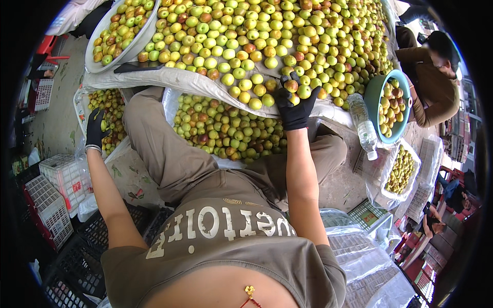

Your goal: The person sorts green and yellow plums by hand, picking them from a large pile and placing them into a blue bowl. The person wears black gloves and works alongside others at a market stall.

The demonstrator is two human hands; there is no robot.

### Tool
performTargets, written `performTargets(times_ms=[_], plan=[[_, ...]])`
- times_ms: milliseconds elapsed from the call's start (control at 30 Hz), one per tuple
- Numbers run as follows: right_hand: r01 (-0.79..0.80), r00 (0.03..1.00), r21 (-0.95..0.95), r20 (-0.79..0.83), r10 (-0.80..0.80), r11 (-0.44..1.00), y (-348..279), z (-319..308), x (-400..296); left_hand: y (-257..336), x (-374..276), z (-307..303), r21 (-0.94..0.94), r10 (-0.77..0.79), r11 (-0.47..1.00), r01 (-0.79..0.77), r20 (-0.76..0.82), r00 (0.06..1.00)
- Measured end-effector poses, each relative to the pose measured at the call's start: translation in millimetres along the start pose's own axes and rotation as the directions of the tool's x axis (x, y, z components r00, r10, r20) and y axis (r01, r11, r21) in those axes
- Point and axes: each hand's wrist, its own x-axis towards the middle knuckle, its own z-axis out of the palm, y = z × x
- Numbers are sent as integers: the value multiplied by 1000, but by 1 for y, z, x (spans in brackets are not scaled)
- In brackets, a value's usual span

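Green and reddish-brown jujubes (231, 54) lie spread over a cloth-covered sorting surface (185, 80) before me. My right hand (295, 106), in a black glove, is at its near edge, with fingers curled about a few jujubes (291, 86). My left hand (96, 129), also gloved in black, reaches over a lined crate of jujubes (111, 102) at the left. Its fingers are apart; some fruit shows beside the thumb, and part of the palm is hidden. Between my legs sits another lined container of jujubes (231, 129), below the cloth's edge.
A pale basin (90, 57) of jujubes stands at the upper left, near a dark flat object (138, 67). To the right are a teal basin (371, 96), a clear plastic bottle (362, 125) and a person (435, 84). Plastic crates (63, 177) stand at the left.
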Motion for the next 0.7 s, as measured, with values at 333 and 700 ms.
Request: performTargets(times_ms=[333,700], plan=[[468,535,-862,100,-839,196,-152,99,-73,-51,2,65,-703,-138,710,-39,-193,972],[-392,347,-612,593,-726,-687,-238,51,-22,119,-43,93,-42,513,815,-578,-411,754]])
